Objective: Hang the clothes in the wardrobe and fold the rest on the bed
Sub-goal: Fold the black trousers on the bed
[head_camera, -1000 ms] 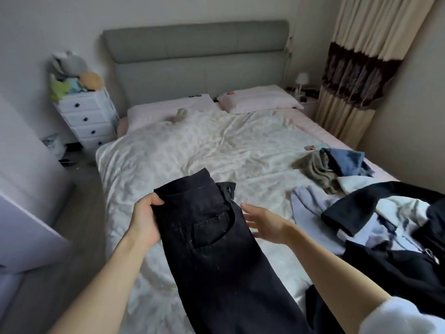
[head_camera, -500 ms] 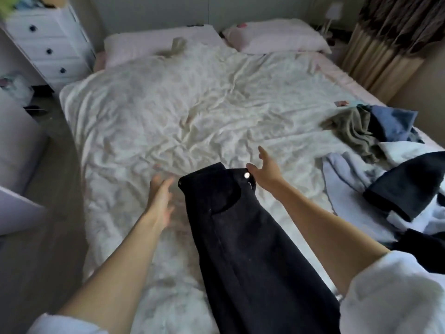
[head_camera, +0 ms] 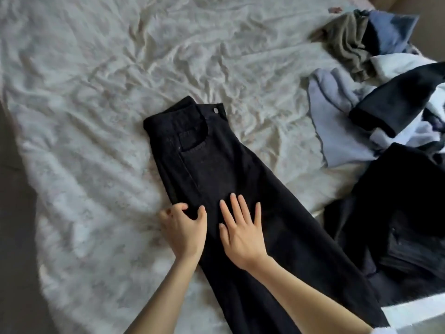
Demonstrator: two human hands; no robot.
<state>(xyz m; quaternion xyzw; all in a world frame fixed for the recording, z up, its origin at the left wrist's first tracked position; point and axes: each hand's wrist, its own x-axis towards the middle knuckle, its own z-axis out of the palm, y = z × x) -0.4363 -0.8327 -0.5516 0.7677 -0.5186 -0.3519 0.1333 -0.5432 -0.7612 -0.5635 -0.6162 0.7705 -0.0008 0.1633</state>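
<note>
Rumpled bedding (head_camera: 96, 116) risks creased folds: left hand (head_camera: 185, 227) pinches jeans (head_camera: 216, 165) edge; flat right hand (head_camera: 243, 232) presses down.

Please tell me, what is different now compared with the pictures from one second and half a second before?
The black jeans now lie flat on the bed. Both hands came down onto them: the left hand grips their left edge, and the right hand presses flat on the leg. The clothes pile at the right stayed put.
</note>
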